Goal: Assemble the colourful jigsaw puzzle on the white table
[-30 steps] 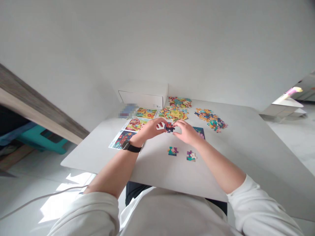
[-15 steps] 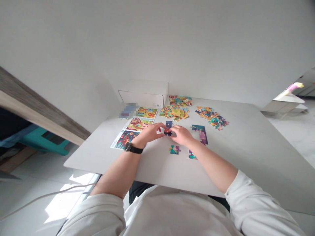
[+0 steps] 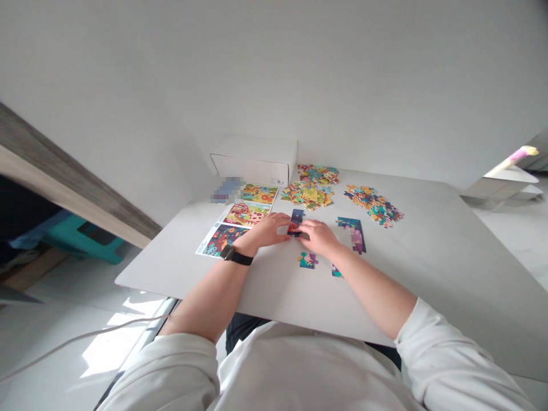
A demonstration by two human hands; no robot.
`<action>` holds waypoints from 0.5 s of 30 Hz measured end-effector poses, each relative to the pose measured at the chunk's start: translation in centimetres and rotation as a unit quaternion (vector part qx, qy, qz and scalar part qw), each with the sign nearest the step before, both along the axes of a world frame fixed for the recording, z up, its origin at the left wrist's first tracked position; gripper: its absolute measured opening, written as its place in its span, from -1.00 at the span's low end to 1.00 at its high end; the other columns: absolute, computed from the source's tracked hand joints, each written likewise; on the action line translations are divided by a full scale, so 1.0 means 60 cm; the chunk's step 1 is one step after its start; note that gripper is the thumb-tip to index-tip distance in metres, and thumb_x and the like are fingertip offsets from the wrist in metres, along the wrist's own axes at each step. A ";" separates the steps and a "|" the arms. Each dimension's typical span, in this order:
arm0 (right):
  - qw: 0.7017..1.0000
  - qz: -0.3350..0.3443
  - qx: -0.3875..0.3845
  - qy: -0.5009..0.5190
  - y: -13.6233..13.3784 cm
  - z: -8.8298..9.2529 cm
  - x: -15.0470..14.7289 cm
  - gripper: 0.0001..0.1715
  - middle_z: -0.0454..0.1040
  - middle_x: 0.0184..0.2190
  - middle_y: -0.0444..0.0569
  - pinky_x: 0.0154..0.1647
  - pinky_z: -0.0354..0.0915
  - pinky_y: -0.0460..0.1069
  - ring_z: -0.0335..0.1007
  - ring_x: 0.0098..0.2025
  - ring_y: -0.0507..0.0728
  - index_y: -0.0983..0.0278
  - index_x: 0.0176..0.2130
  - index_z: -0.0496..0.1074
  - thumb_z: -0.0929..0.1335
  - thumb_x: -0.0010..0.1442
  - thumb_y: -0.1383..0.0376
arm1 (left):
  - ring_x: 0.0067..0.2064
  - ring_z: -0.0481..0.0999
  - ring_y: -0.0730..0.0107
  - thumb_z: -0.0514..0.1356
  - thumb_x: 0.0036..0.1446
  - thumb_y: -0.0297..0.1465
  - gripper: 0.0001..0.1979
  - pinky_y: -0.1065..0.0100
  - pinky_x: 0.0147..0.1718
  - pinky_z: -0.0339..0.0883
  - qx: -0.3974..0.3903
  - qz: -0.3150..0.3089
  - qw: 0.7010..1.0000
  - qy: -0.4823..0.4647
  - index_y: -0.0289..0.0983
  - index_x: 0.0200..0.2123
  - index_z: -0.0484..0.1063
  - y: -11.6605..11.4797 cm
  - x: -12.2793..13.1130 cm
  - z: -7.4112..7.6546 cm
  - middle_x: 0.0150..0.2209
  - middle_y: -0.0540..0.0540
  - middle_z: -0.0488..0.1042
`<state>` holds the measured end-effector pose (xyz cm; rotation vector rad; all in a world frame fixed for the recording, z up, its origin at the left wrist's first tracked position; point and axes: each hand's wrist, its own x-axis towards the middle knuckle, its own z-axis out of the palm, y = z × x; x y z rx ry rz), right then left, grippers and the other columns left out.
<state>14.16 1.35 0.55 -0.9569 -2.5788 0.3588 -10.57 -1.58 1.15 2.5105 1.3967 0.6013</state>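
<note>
A dark blue puzzle piece with a red one at its near side lies on the table between my hands. My left hand curves its fingers and thumb against the left side of these pieces. From the right, my right hand presses its fingertips on the red piece and partly covers it. Just nearer to me lies a loose green and purple piece. Right of my right hand is a joined corner section in dark blue and purple. My right wrist partly hides another green piece.
Loose puzzle pieces lie in heaps, a yellow one, one behind it and a mixed one to the right. Printed picture sheets lie left, before a white box. The white table meets a wall.
My left fingers have closed in from a wider curve to touch the pieces. My right fingers have flattened slightly over the red piece. The whole view has shifted a little.
</note>
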 end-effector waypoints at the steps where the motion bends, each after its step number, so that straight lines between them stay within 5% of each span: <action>1: 1.000 -0.001 0.004 -0.003 -0.001 0.000 0.000 -0.69 0.66 0.08 0.05 0.22 0.39 0.13 0.56 0.11 0.26 0.16 0.06 0.68 0.50 0.32 0.32 | 0.30 0.53 -0.02 0.35 0.28 -0.23 -0.60 -0.04 0.35 0.35 -0.002 -0.002 1.000 0.003 -0.13 0.16 0.63 0.000 0.002 -0.001 0.27 -0.22 0.55; 15: 1.000 -0.003 0.015 -0.011 -0.001 0.000 -0.001 -0.74 0.69 0.01 0.05 0.21 0.42 0.11 0.59 0.07 0.26 0.18 -0.01 0.70 0.48 0.30 0.35 | 0.29 0.54 0.00 0.36 0.28 -0.21 -0.61 -0.04 0.35 0.36 -0.006 -0.005 1.000 0.016 -0.07 0.16 0.66 0.005 0.005 -0.007 0.26 -0.19 0.58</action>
